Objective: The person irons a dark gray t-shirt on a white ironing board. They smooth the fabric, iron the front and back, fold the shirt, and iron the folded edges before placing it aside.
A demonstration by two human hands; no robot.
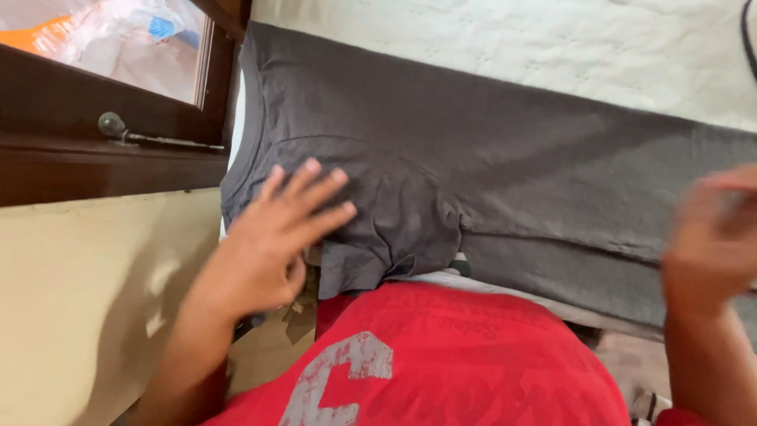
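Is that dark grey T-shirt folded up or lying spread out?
Mostly spread: the grey T-shirt lies flat across the white bedding, with only its sleeve bunched.

Your left hand (272,237) is open, palm down, fingers (315,189) spread and pointing toward two o'clock. Your right hand (714,237) at three o'clock is blurred, fingers loosely curled.

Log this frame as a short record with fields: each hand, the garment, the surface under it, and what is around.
left hand: open, fingers spread, flat on the shirt near its collar end
right hand: blurred, at the shirt's near edge; grip unclear
garment: dark grey T-shirt, spread flat
surface: white quilted mattress
wearer's top: red shirt with grey print
surroundings: dark wooden window frame, cream wall
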